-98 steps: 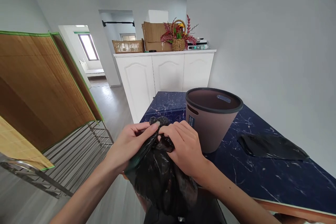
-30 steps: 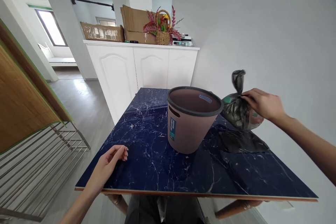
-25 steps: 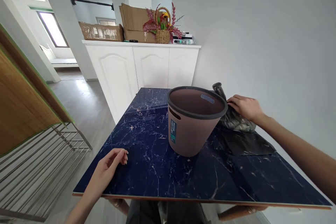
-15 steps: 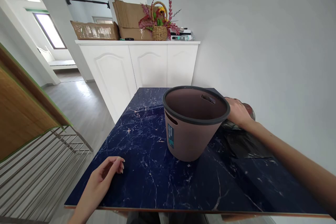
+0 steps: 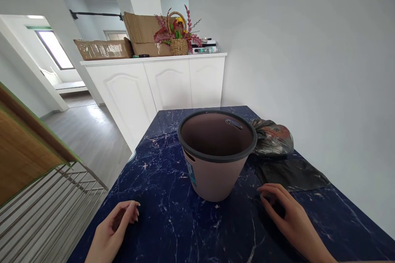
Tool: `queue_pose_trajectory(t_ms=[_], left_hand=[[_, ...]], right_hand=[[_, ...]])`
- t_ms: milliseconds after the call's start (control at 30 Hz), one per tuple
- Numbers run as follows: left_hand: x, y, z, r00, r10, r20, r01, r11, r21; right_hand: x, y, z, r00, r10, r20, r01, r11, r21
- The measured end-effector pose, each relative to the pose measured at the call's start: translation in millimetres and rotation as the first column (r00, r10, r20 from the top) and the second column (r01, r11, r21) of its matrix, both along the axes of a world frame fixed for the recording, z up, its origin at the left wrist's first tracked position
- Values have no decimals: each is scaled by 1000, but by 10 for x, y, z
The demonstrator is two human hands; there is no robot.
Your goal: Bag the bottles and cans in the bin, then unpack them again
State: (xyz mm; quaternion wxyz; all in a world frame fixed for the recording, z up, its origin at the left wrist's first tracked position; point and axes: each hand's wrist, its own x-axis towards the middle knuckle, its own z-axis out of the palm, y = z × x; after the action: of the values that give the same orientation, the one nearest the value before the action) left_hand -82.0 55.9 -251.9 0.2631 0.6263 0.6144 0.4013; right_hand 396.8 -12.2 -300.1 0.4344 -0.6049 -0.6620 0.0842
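Observation:
A mauve-brown trash can (image 5: 212, 181) with a dark grey rim stands upright on the blue marbled table (image 5: 166, 226). It has slot handles and a teal label on its left side. My left hand (image 5: 115, 222) rests at the table's near left, loosely curled with thumb against fingers and nothing in it. To the can's right is my right hand (image 5: 285, 211), empty, thumb and forefinger slightly apart. Behind that hand lies a flat black plastic bag (image 5: 293, 172). A bundle of bags (image 5: 274, 137) in clear and black plastic, with some red showing, sits by the wall.
A white cabinet (image 5: 129, 84) stands beyond the table, bearing cardboard boxes (image 5: 106, 49), a flower basket (image 5: 179, 46) and a plastic bottle (image 5: 206, 50). A metal rack (image 5: 74, 193) is at the left. The grey wall (image 5: 296, 57) runs along the right.
My right hand has drawn back from the bagged bundle behind the can to the near right of the table. My left hand stays about where it was. The view has tilted slightly.

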Motion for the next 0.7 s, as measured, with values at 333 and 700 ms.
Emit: queue_pose_trajectory(t_ms=[333, 700], left_hand=[[16, 26, -30, 976, 71, -205, -56, 995, 80], [-106, 41, -120, 959, 148, -242, -142, 989, 40]], right_hand=[[150, 24, -195, 988, -102, -115, 83, 984, -156], [107, 56, -455, 859, -277, 430, 299, 954, 16]])
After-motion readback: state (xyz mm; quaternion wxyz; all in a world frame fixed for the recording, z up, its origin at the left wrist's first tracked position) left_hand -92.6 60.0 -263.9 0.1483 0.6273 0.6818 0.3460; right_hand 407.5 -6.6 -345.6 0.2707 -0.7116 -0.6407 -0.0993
